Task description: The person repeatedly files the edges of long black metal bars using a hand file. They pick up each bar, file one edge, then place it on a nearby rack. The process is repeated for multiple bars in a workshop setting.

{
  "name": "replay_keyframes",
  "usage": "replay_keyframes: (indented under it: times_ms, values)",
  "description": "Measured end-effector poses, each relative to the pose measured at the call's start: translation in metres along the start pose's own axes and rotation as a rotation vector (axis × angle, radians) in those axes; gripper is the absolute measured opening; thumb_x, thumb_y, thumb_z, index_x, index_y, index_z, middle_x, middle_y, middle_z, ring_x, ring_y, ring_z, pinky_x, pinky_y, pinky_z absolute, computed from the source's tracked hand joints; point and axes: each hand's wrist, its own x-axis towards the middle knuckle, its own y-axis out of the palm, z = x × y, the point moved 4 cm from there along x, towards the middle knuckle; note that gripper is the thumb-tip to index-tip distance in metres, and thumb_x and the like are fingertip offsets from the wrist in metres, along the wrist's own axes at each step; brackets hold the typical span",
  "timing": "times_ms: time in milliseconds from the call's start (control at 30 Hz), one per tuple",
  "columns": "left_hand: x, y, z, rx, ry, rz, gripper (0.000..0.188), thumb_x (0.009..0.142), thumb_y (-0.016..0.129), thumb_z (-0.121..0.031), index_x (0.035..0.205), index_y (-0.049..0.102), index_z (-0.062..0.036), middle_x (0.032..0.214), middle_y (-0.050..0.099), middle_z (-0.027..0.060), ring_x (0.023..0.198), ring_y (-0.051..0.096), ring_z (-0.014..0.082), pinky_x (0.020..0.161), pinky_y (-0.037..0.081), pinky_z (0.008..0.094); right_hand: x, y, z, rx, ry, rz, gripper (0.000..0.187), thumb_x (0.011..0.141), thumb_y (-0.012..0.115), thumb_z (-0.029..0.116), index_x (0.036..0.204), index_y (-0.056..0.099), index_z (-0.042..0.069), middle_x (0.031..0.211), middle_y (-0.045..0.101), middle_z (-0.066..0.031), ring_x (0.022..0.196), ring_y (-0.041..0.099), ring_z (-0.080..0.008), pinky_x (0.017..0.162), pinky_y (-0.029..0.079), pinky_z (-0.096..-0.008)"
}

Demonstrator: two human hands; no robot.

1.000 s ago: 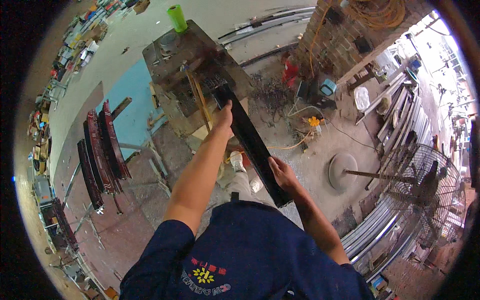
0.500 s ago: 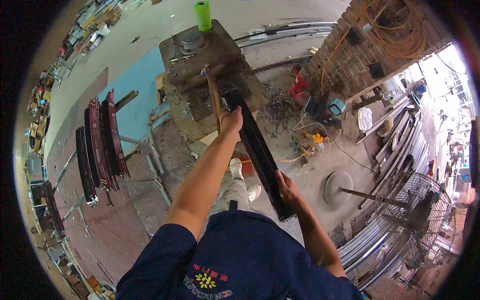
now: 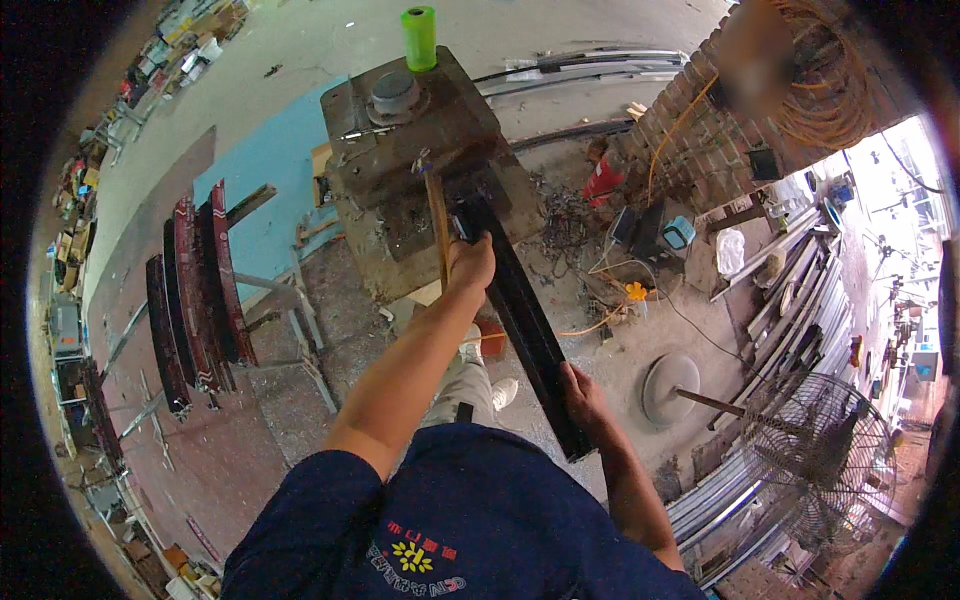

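Observation:
A long black metal profile [image 3: 532, 330] slants across in front of me, its far end over a dark, dirty work stand [image 3: 385, 255] and its near end by my right side. My left hand [image 3: 470, 262] is closed round the profile near its far end. Lower down, my right hand [image 3: 588, 398] grips the profile's right edge, with the fingers partly hidden. Just left of my left hand, a wooden handle [image 3: 438, 225] with a small metal head at its top leans at the stand.
A green roll [image 3: 420, 40] and a round grey metal piece [image 3: 395, 92] sit on the stand. Dark red and black profiles [image 3: 200, 290] lie on a rack at left. At right are a wire-cage fan [image 3: 820, 450] with a round base [image 3: 672, 390] and long metal bars [image 3: 790, 290].
The view has shifted slightly, so the stand appears a little lower and further right. My left hand is slightly nearer to me; both hands still hold the profile.

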Motion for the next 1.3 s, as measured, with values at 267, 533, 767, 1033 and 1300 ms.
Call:
replay_keyframes:
  times_ms: [267,533,767,1033,1300]
  values:
    - [0.035,0.012,0.032,0.141,0.200,-0.143,0.059,0.091,0.059,-0.045,0.128,0.049,-0.0004,0.128,0.053,0.0274,0.115,0.054,0.0426,0.096,0.043,0.0486,0.006,0.008,-0.019,-0.113,0.082,-0.003,0.048,0.102,0.038,0.041,0.127,0.056,0.004,0.113,0.064,-0.0254,0.108,0.062,-0.0387,0.090,0.048,-0.0399]
    - [0.039,0.027,0.051,0.151,0.305,-0.211,0.062,0.091,0.056,-0.050,0.116,0.055,0.0070,0.111,0.060,0.0297,0.098,0.061,0.0438,0.081,0.048,0.0559,-0.002,-0.001,-0.003,-0.168,0.038,-0.027,0.048,0.104,0.034,0.042,0.103,0.055,-0.001,0.081,0.055,-0.0186,0.079,0.055,-0.0260,0.078,0.045,-0.0376]
    - [0.025,0.004,0.018,0.111,0.051,0.066,0.074,0.090,0.052,-0.057,0.136,0.039,0.0006,0.133,0.045,0.0303,0.120,0.048,0.0444,0.098,0.040,0.0503,0.007,0.002,0.008,-0.147,-0.013,-0.012,0.042,0.104,0.035,0.038,0.108,0.054,0.000,0.086,0.054,-0.0223,0.083,0.054,-0.0307,0.077,0.045,-0.0397]
    - [0.046,0.017,0.043,0.240,0.095,0.131,0.089,0.090,0.043,-0.066,0.145,0.029,0.0025,0.146,0.033,0.0323,0.138,0.031,0.0442,0.110,0.031,0.0484,0.007,-0.001,0.005,-0.187,0.121,0.051,0.043,0.103,0.038,0.036,0.126,0.055,0.004,0.102,0.065,-0.0276,0.101,0.064,-0.0417,0.084,0.050,-0.0420]
    - [0.036,0.013,0.036,0.206,0.142,-0.028,0.092,0.087,0.041,-0.072,0.133,0.039,0.0079,0.134,0.045,0.0293,0.127,0.043,0.0441,0.106,0.033,0.0483,0.007,0.002,-0.003,-0.115,0.041,0.001,0.044,0.102,0.039,0.036,0.129,0.054,0.003,0.103,0.065,-0.0288,0.102,0.064,-0.0410,0.085,0.050,-0.0418]
